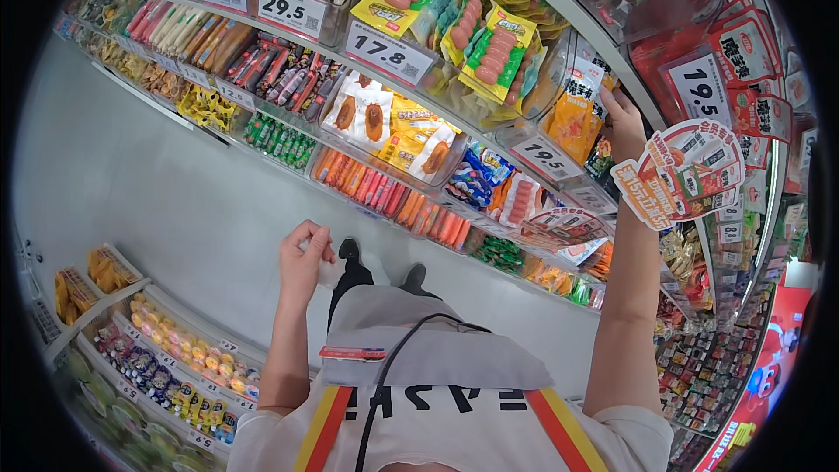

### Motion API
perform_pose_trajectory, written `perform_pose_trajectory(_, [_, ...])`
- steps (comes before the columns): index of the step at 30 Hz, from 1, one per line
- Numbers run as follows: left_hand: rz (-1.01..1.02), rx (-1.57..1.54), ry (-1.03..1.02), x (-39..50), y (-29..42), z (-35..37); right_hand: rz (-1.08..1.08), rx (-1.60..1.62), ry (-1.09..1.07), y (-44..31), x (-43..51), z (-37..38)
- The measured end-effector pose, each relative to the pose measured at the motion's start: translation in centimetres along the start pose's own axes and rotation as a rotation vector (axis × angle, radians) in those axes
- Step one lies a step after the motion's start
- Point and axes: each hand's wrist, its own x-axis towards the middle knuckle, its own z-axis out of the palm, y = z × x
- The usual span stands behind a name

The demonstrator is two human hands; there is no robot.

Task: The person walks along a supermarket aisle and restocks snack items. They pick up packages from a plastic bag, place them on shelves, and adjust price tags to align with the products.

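My right hand (621, 119) reaches into a clear shelf bin at the upper right. Its fingers are at the edge of orange and dark snack packets (574, 115) that bear writing; whether they grip one I cannot tell. A round-edged promotional sign (685, 174) overlaps my right forearm. Over the floor, my left hand (305, 259) is raised with fingers curled around a crumpled, whitish, translucent thing (330, 272), perhaps a thin plastic bag. Left of the orange packets lie yellow and green packs of small sausages (496, 56) in the neighbouring bin.
Tiered shelves with price tags (290, 10) run across the top, full of wrapped snacks. Below them are wrapped sausages (372, 189) in rows. Red packets (747, 52) hang at the right. Another tiered display (141, 285) stands at lower left. Grey floor (190, 203) lies between.
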Motion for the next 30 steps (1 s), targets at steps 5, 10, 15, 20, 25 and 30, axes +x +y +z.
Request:
perform_pose_trajectory(5, [-0.020,-0.014,-0.123,2.4,1.3,1.1,-0.252,-0.017,-0.153,-0.9,-0.8,1.7])
perform_pose_trajectory(10, [-0.005,-0.005,-0.205,3.6,2.2,3.2,-0.258,-0.463,-0.097,1.4,-1.1,-0.7])
perform_pose_trajectory(15, [0.017,0.017,-0.277,3.2,2.1,5.7,-0.429,-0.750,0.104,2.2,-4.2,1.7])
perform_pose_trajectory(20, [0.094,0.046,-0.307,2.1,2.6,7.6,-0.774,-0.746,0.004,2.1,-5.8,-1.1])
perform_pose_trajectory(25, [0.212,0.158,-0.324,0.9,4.5,10.6,-0.372,0.174,-0.317,4.9,-5.6,-8.7])
perform_pose_trajectory(30, [0.476,0.396,-0.295,-0.2,7.7,15.0,-0.433,-0.078,-0.191,4.2,-7.1,-13.0])
